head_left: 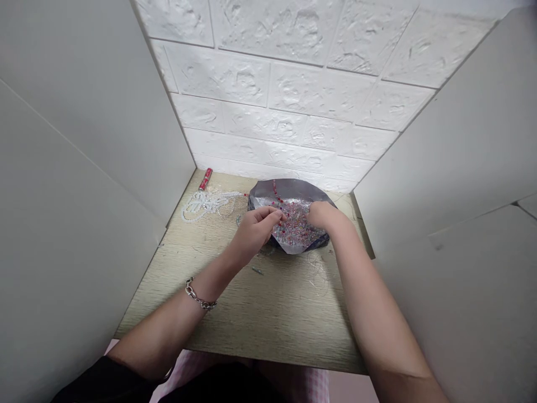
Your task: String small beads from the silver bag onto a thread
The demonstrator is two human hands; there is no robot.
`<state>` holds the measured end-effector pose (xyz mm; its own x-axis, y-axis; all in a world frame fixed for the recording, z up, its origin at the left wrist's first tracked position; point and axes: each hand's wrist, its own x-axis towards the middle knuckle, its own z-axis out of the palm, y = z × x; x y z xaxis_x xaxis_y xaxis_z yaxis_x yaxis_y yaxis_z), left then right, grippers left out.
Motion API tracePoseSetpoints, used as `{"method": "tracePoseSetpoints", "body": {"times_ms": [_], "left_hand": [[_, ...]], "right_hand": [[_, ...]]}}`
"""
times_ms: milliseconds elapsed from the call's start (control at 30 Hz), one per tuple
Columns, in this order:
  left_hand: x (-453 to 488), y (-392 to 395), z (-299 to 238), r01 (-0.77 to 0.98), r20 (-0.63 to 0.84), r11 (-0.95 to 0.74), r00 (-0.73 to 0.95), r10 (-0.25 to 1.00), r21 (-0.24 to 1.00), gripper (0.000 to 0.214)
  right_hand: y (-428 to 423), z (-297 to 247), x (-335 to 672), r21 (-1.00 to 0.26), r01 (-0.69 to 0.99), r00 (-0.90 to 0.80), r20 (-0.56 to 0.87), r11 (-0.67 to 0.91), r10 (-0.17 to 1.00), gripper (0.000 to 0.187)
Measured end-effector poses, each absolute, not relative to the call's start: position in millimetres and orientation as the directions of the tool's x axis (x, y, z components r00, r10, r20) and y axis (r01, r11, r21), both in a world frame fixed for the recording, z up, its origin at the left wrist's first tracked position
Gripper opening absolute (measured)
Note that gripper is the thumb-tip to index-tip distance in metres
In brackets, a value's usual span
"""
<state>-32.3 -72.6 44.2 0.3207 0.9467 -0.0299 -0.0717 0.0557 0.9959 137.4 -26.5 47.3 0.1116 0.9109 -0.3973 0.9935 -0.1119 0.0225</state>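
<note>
A silvery foil tray (pixel 289 193) full of small pink, red and clear beads (pixel 296 226) lies at the back of the wooden desk (pixel 268 313). My left hand (pixel 255 229), a chain bracelet (pixel 200 296) on its wrist, rests at the tray's left edge with the fingers pinched together over the beads. My right hand (pixel 323 215) is curled over the beads on the tray's right side, fingertips down in them. A short strand of red beads (pixel 277 193) runs up across the foil from between the hands. What each pinch holds is too small to make out.
A heap of white beaded strings (pixel 207 202) lies left of the tray, with a small red tube (pixel 205 179) behind it by the wall. White partition panels close in both sides and a white brick-pattern wall stands behind. Thin clear thread (pixel 316 274) lies on the desk.
</note>
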Motion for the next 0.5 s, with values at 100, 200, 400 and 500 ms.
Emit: {"method": "tracePoseSetpoints", "body": {"times_ms": [100,200,400,500], "left_hand": [[-32.5,-72.3,43.7,-0.102,-0.044,0.083,0.339,0.940,0.991,0.020],[-32.7,-72.3,43.4,-0.109,-0.045,0.085,0.334,0.942,0.990,0.020],[-32.3,-73.2,44.4,-0.116,-0.059,0.103,0.333,0.941,0.988,0.019],[-32.0,-73.4,45.2,-0.112,-0.064,0.107,0.333,0.941,0.988,0.019]], "right_hand": [[-27.1,47.7,135.7,-0.029,0.996,0.059,-0.443,-0.080,0.895,0.030],[-27.6,48.8,135.3,-0.108,0.993,-0.007,-0.460,-0.048,0.888,0.029],[-26.7,50.2,137.2,-0.379,0.925,-0.131,-0.387,-0.028,0.913,0.030],[-27.4,51.0,137.5,-0.309,0.951,-0.099,-0.352,-0.016,0.931,0.029]]}}
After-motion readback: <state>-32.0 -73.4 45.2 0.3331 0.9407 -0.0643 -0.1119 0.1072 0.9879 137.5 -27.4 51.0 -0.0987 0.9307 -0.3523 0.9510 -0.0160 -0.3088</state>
